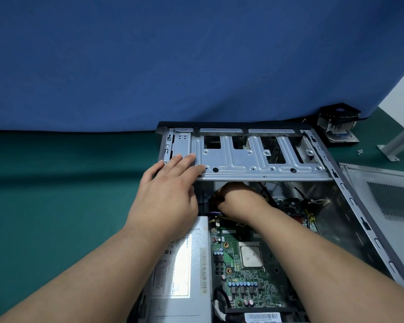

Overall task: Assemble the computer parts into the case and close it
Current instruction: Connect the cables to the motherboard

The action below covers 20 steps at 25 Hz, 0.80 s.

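Cooler (338,123) behind case (350,201); side panel (383,194) beside

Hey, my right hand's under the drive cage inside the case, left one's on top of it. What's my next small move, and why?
Probably keep the left hand flat on the drive cage to steady it while the right hand finishes with the cables beneath. The right fingers are hidden under the cage, so their grip cannot be judged. The CPU sits bare on the motherboard and the cooler waits outside the case.

Green table mat (56,183), blue cloth backdrop (149,61), white metal leg (397,141) at right
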Available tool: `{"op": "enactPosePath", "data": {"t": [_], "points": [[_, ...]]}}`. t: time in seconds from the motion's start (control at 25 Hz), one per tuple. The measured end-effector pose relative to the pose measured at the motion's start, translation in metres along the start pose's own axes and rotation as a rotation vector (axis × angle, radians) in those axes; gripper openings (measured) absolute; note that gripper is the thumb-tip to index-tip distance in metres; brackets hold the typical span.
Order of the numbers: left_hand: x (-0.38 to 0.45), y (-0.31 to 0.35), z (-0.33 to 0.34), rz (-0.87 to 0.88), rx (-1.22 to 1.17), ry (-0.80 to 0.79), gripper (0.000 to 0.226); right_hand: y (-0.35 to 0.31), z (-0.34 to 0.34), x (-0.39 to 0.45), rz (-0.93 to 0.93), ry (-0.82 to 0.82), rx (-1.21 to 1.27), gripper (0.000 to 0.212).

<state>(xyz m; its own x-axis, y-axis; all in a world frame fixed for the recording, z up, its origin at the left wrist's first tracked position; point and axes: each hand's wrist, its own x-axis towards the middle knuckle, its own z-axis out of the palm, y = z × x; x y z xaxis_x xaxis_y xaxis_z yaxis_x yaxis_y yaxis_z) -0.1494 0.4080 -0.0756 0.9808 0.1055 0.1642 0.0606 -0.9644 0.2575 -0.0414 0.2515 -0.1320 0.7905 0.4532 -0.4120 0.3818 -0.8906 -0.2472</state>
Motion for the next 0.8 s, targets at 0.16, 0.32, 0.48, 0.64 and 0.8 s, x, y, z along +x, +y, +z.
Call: {"op": "enactPosePath", "data": {"t": [0.16,0.32,0.48,0.64,0.8], "points": [[0.0001,-0.0006,0.0001,-0.005,0.002,-0.001,0.058,-0.0004,0.0003,0.0006,-0.025,0.003,-0.001,0.021],[0.0004,0.0001,-0.0002,-0.008,-0.001,-0.004,0.058,0.0,0.0005,0.0,-0.03,0.013,-0.01,0.02],[0.0006,-0.0001,-0.0006,-0.008,0.0,-0.007,0.058,-0.0005,0.0026,-0.0034,-0.038,0.066,-0.03,0.018],[0.0006,-0.0001,-0.0007,-0.01,-0.006,-0.007,0.057,-0.0017,0.0034,-0.0058,-0.041,0.112,-0.039,0.019],[0.0004,-0.0003,-0.0004,-0.01,-0.007,-0.005,0.057,-0.0026,0.0046,-0.0055,-0.042,0.11,-0.056,0.02]]}}
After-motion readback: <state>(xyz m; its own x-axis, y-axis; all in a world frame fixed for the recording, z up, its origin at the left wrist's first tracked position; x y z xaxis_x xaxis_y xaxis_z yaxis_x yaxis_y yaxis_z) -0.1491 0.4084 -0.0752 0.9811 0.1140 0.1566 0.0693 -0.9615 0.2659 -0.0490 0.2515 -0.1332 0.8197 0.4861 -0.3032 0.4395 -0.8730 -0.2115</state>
